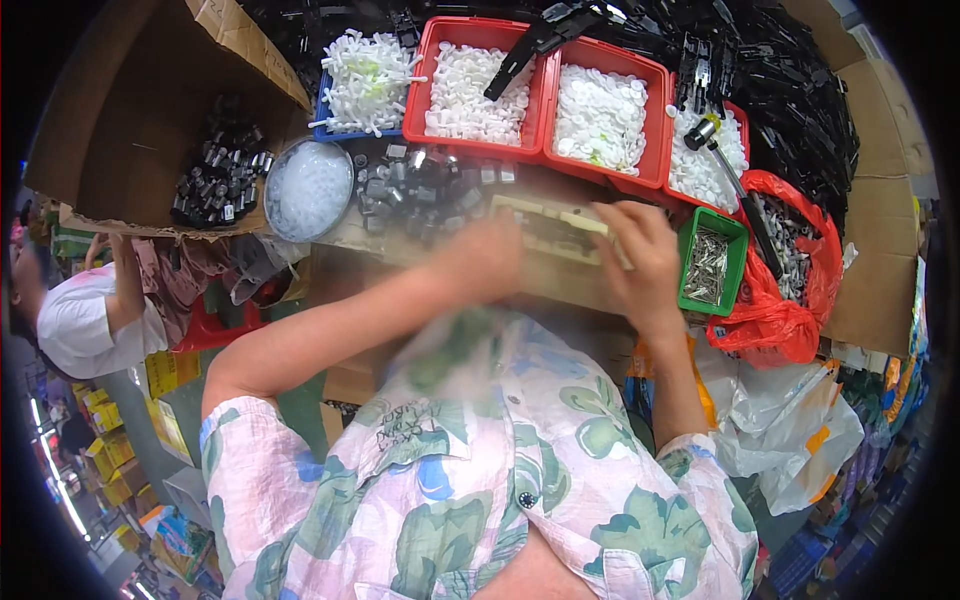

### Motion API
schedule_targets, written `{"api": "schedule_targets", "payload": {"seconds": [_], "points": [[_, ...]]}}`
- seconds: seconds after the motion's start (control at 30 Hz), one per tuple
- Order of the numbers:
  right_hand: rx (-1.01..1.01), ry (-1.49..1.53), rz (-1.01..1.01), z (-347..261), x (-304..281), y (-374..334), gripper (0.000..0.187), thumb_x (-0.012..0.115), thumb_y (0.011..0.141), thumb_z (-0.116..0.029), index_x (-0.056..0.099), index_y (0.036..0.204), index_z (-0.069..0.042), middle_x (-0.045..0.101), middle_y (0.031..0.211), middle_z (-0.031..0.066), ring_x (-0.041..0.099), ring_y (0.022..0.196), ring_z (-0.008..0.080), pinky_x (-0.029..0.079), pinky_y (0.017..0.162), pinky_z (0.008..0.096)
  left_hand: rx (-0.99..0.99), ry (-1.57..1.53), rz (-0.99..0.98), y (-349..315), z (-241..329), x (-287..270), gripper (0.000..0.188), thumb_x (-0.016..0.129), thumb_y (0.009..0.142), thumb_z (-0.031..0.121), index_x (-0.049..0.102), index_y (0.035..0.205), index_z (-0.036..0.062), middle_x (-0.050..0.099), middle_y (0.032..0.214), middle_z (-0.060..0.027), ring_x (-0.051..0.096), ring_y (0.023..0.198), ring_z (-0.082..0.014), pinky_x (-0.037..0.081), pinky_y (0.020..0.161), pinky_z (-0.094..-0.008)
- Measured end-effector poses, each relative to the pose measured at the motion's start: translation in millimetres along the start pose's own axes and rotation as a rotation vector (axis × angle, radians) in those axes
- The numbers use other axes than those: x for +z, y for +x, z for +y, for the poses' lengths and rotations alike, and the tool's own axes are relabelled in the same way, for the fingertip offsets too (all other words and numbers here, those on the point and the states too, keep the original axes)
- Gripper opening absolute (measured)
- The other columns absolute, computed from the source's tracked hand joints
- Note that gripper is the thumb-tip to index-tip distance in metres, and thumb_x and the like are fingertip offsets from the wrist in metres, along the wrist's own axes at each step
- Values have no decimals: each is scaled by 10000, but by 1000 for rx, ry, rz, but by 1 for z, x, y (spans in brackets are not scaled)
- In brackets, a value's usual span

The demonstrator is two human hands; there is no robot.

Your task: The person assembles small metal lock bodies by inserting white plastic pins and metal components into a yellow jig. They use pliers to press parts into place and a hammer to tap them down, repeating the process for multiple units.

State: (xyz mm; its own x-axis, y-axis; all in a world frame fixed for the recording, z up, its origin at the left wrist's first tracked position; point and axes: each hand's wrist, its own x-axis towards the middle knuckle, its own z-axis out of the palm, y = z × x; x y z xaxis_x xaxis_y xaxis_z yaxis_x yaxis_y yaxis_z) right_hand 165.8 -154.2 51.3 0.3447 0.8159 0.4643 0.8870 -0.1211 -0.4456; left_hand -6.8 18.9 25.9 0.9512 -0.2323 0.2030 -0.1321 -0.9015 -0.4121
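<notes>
My right grip (640,255) clasps the right end of the beige fixture (550,232) on the table; left hand (480,258) blurred beside it, grip unreadable. Likely mid-assembly: next needs a part from the grey pieces (420,195).

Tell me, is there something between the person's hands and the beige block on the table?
Nothing visible. The right hand rests directly on the beige block, over its right end. The left hand is at its left end, but motion blur hides whether it touches.
</notes>
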Motion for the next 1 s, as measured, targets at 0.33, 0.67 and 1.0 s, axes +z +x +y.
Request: {"api": "schedule_targets", "payload": {"seconds": [0.33, 0.67, 1.0], "points": [[479, -435, -1, 75, -67, -77, 92, 665, 899, -55, 666, 945, 24, 608, 881, 157, 633, 842, 333, 486, 761, 401, -420, -717, 106, 6, -37, -10, 162, 682, 902, 162, 709, 940, 6, 610, 796, -129, 648, 692, -320, 515, 578, -409], [541, -271, 55, 74, -66, -74, 84, 670, 892, -47, 659, 937, 23, 622, 871, 169, 640, 798, 343, 489, 712, 416, -604, -596, 201, 90, -107, 52, 140, 683, 887, 171, 736, 938, 52, 657, 882, -139, 665, 838, -358, 523, 727, -469], [525, -109, 179, 59, -70, -69, 72, 671, 893, -21, 644, 931, 33, 623, 853, 149, 639, 768, 276, 497, 707, 361, -634, -548, 104, 97, -107, 72, 117, 692, 851, 140, 713, 923, 51, 679, 909, -143, 668, 873, -377, 532, 751, -485]]}}
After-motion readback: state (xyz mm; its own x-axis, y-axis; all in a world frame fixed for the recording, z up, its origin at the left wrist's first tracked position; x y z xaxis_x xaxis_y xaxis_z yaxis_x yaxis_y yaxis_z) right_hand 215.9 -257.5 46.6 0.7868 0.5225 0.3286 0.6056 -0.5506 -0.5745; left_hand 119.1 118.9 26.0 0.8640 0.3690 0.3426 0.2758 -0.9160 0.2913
